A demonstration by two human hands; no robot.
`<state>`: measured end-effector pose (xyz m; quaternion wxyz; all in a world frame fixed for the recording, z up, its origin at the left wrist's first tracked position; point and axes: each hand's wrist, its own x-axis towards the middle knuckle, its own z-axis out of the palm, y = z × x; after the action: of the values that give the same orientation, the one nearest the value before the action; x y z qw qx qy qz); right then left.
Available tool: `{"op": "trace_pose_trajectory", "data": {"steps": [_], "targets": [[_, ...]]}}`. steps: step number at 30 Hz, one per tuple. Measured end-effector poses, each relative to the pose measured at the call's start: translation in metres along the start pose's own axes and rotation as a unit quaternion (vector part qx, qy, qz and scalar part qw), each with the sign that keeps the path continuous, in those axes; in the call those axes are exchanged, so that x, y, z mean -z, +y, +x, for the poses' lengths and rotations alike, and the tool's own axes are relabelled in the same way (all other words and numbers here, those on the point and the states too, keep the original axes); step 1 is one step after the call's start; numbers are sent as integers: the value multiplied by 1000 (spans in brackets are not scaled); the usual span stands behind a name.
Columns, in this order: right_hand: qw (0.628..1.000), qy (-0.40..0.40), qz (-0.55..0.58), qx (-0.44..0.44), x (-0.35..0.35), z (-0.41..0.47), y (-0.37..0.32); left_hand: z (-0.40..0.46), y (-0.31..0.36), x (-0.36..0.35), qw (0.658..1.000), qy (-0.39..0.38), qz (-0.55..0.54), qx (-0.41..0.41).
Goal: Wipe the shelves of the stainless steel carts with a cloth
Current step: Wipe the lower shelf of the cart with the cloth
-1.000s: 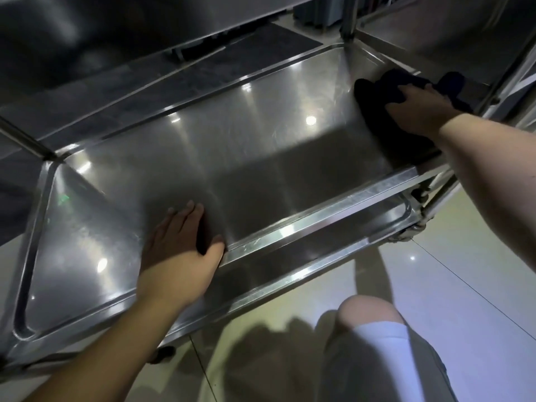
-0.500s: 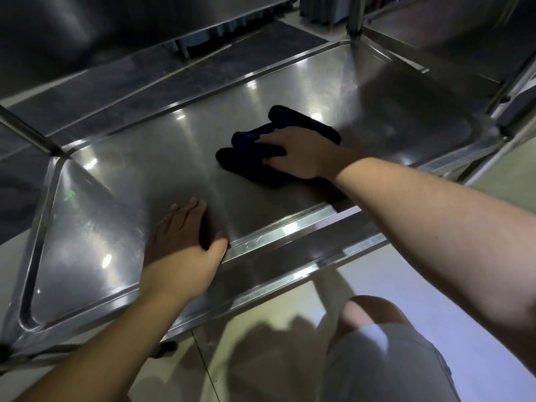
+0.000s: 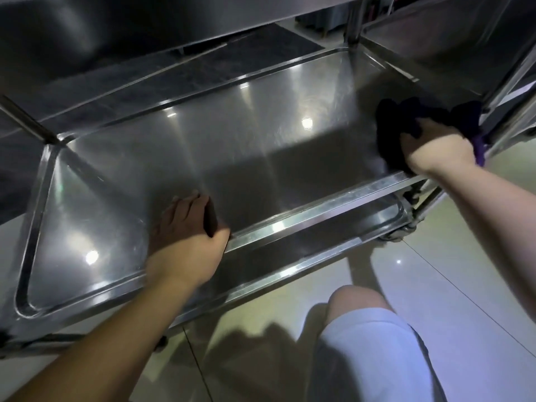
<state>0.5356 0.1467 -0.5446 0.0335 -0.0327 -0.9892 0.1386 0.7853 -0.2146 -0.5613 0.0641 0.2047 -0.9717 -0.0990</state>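
A stainless steel cart shelf [image 3: 261,158] fills the middle of the head view, shiny and rimmed. My right hand [image 3: 435,149] presses a dark purple cloth [image 3: 406,123] onto the shelf at its right end, near the front rim, with the fingers sunk into the bunched fabric. Part of the cloth hangs over the right edge beside the corner post. My left hand [image 3: 185,239] rests flat on the shelf at the front rim, fingers straight, thumb against the rim.
Another shelf [image 3: 87,27] hangs close overhead. A lower shelf [image 3: 319,245] shows under the front rim. Upright posts stand at the far left [image 3: 26,120] and far right [image 3: 352,24] corners. A second cart [image 3: 452,39] adjoins on the right. My knee [image 3: 356,303] is over the tiled floor.
My right hand swept the cloth from the right end to the shelf's middle and back to the right end near the front rim. My left hand stayed in place.
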Motion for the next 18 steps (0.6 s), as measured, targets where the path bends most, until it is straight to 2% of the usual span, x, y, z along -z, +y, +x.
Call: {"op": "trace_pose_trajectory", "data": {"steps": [2,5,11,14,18], "targets": [[999,27,11,28,-8,-33,-21,0,1,0,1000,1,2,3],[992,30,30,116,-24,-87,-63,0,2,0,1000,-1,1,8],[962,49,56,261,-47,-189,-149,0,5,2,1000,-14,13,8],[953,46,67,291,-55,-219,-178,-1,3,4,1000,-24,-5,10],[951,61,76,295,-61,-223,-180,0,1,5,999,-34,-26,8]]}}
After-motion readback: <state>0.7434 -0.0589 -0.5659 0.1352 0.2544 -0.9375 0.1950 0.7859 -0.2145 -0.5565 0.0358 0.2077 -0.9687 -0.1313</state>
